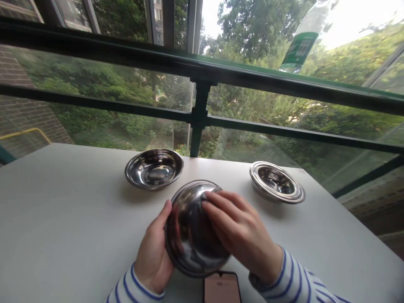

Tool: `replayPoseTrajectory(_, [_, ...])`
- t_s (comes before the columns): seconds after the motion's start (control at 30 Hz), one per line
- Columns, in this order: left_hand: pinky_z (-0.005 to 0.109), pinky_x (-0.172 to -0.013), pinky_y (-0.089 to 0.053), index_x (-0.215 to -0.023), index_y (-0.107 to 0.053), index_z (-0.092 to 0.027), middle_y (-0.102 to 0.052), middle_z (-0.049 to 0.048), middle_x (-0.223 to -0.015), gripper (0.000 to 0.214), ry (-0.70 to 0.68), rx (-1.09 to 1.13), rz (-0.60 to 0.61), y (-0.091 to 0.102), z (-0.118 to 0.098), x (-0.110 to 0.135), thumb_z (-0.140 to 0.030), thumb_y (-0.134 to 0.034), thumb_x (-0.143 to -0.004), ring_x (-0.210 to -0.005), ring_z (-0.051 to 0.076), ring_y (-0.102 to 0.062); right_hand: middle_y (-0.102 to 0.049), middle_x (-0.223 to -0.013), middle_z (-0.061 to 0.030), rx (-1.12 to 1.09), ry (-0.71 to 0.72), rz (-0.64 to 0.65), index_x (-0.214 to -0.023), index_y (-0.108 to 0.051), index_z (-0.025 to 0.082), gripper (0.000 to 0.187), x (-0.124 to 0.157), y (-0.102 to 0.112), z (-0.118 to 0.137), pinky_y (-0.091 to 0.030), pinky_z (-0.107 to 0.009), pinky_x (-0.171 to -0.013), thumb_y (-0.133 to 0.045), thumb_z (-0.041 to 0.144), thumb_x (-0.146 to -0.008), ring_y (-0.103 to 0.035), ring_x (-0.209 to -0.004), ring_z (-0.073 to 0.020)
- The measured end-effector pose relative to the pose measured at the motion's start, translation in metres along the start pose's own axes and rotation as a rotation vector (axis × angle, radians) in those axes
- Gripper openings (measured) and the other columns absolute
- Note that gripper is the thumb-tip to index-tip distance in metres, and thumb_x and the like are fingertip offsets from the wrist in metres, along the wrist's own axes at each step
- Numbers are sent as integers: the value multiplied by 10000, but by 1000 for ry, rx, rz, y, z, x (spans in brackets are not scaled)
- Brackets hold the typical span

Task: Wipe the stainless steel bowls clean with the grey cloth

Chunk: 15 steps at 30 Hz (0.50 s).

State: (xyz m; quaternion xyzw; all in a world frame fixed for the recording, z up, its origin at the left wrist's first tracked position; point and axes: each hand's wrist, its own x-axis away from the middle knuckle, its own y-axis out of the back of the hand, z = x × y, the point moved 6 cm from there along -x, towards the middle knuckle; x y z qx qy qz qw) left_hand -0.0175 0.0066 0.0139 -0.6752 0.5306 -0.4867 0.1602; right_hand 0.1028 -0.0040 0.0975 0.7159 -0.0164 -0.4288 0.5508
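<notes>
A shiny metal bowl (192,235) is tipped over in front of me, its rounded outer side facing me. My left hand (155,248) grips it by the left edge, thumb along the rim. Across the upper right of the bowl's outside lies my right hand (241,229), fingers held together and bent against the metal. Something small and dark shows at its fingertips, too hidden to name. Another metal bowl (154,183) stands upright farther back on the left. At the back right are metal bowls (277,197) that look nested one in another.
All this is on a white table (78,227). A phone (221,288) with a lit screen lies below the held bowl. Beyond the table's far edge runs a dark green railing (126,54) with glass. A bottle with a green label (299,48) stands on the railing.
</notes>
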Motion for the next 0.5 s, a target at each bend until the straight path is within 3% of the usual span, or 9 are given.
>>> replayPoseTrajectory(0.07, [364,-779,-545,-993,-679,-101,-735,116,-827,262,6,1,-5,0,1,-1,-257,-539,-836,-799,244,-692,-595,-1194,-112,41,-55,-8,-1126,-586,131,273,1,0,-6,-492,-406,-844,-466,137,-881,-514,-1053,-244])
replayPoseTrajectory(0.23, [360,-774,-547,-961,-679,-85,-732,124,-845,248,-8,-2,5,2,-1,-2,-247,-540,-835,-818,246,-687,-599,-1191,-82,-41,163,52,-1083,-605,135,249,2,-4,13,-506,-386,-779,-450,182,-894,-521,-1024,-248])
replayPoseTrajectory(0.37, [344,-781,-544,-984,-669,-96,-727,122,-894,238,-20,-19,8,2,0,0,-234,-562,-823,-879,253,-673,-601,-1173,-102,3,-43,-8,-1098,-597,137,252,-2,2,-5,-490,-396,-834,-459,154,-889,-519,-1029,-244])
replayPoseTrajectory(0.43, [339,-785,-543,-977,-669,-103,-725,119,-913,230,-15,-15,18,0,2,0,-236,-565,-822,-899,255,-667,-596,-1181,-98,2,-45,-14,-1102,-595,139,252,0,1,-5,-485,-400,-847,-469,149,-884,-513,-1034,-248])
replayPoseTrajectory(0.5, [334,-788,-541,-952,-672,-109,-723,115,-927,213,-3,1,47,-3,3,-1,-241,-564,-823,-908,255,-664,-585,-1202,-83,-22,41,2,-1103,-593,139,251,3,-2,3,-486,-401,-848,-482,155,-878,-505,-1039,-256])
